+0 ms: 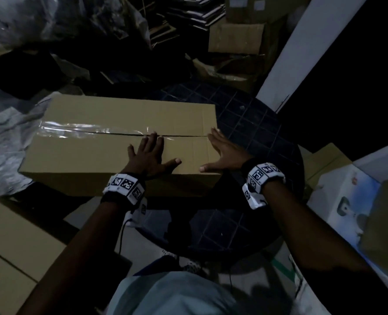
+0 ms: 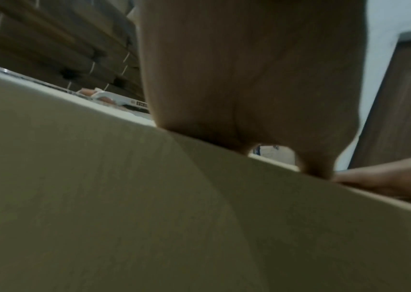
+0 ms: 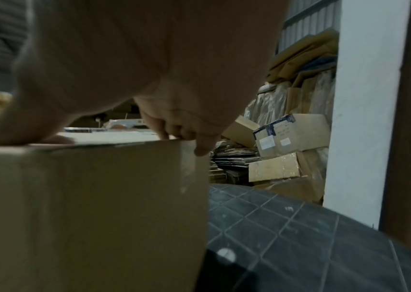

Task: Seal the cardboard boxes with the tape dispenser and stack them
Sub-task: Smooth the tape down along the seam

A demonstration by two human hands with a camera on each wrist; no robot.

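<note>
A long brown cardboard box (image 1: 97,151) lies on a dark round table (image 1: 245,123). Clear tape (image 1: 74,129) covers the left half of its top seam, and the seam's right part shows as a dark slit. My left hand (image 1: 149,153) rests flat on the lid with spread fingers, the fingertips at the seam. My right hand (image 1: 224,151) presses the box's right end, thumb on top. In the right wrist view its fingertips (image 3: 201,150) bend over the top edge onto a strip of tape (image 3: 188,168) on the end face. I cannot pick out a tape dispenser.
Flat cardboard boxes (image 1: 11,235) lie at the lower left and a white printed box (image 1: 347,201) stands at the right. A white pillar (image 1: 313,42) rises behind the table, beside piled cartons (image 1: 233,37). Grey plastic sheeting (image 1: 2,144) lies left of the box.
</note>
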